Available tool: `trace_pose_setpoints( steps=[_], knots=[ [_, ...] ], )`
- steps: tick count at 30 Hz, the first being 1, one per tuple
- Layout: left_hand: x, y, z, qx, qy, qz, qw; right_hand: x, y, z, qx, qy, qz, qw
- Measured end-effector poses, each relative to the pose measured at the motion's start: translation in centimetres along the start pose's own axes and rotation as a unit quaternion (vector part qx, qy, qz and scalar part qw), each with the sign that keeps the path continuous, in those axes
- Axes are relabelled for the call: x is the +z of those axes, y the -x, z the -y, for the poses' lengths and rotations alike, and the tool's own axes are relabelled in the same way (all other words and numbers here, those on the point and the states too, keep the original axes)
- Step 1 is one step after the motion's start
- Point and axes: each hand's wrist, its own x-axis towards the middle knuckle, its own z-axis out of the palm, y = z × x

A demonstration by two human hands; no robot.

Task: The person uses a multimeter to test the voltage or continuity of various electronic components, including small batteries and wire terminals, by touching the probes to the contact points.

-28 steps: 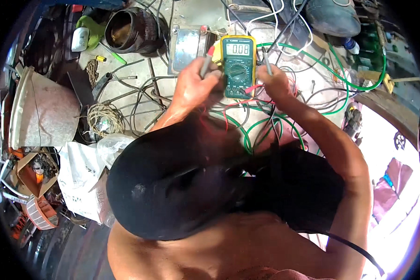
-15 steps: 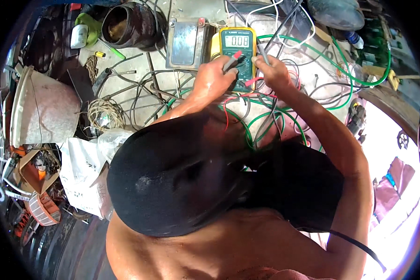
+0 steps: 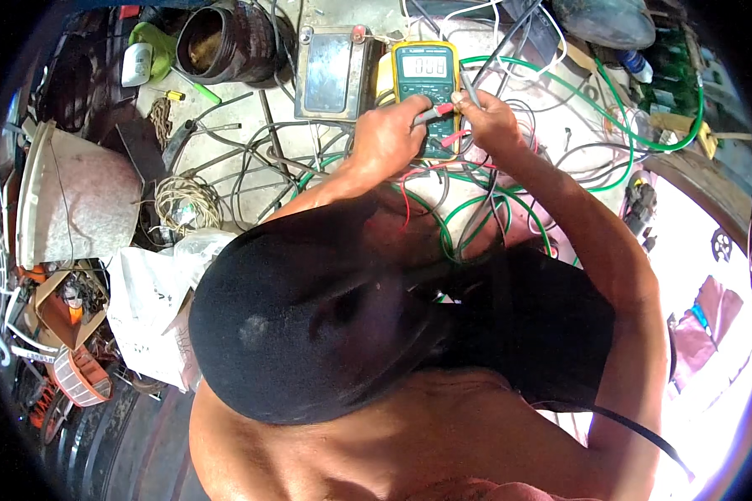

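A yellow-framed digital multimeter [image 3: 427,65] with a lit display lies at the top middle, in front of me. My left hand [image 3: 388,138] is closed around a grey test probe with a red end [image 3: 434,113], held across the meter's dial area. Its red end points at the fingers of my right hand [image 3: 495,125], which pinches a second grey test probe [image 3: 470,89] beside the meter's right edge. Whether the two probes touch is too small to tell. A pink-red lead piece [image 3: 455,138] shows low over the meter. Left of the meter stands a battery [image 3: 327,75] with two terminals.
Tangled black, green and red cables [image 3: 468,188] spread around the meter. A dark round container [image 3: 226,43], a green bottle-like item [image 3: 152,48] and a coil of cord [image 3: 188,204] are on the left. A pale bucket [image 3: 83,196] and white bags [image 3: 148,309] sit nearer.
My left hand has turned its probe from pointing up to nearly level, bringing the red end towards my right hand. My right hand still pinches its probe beside the meter.
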Motion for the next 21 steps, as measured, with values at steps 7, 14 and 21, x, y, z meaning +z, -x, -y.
trace_pose_setpoints(
  steps=[7,14,21],
  knots=[
    [-0.6,-0.1,0.2,0.076,-0.039,0.012,0.996,0.1,-0.4,-0.5,0.004,-0.033,0.015,0.999],
    [-0.7,0.2,0.1,0.003,0.034,0.026,0.999,0.1,-0.7,-0.4,0.039,-0.042,0.014,0.998],
    [-4.3,1.4,-0.5,-0.057,0.212,0.045,0.975,-1.4,-0.1,-0.5,-0.213,0.059,-0.080,0.972]
  ],
)
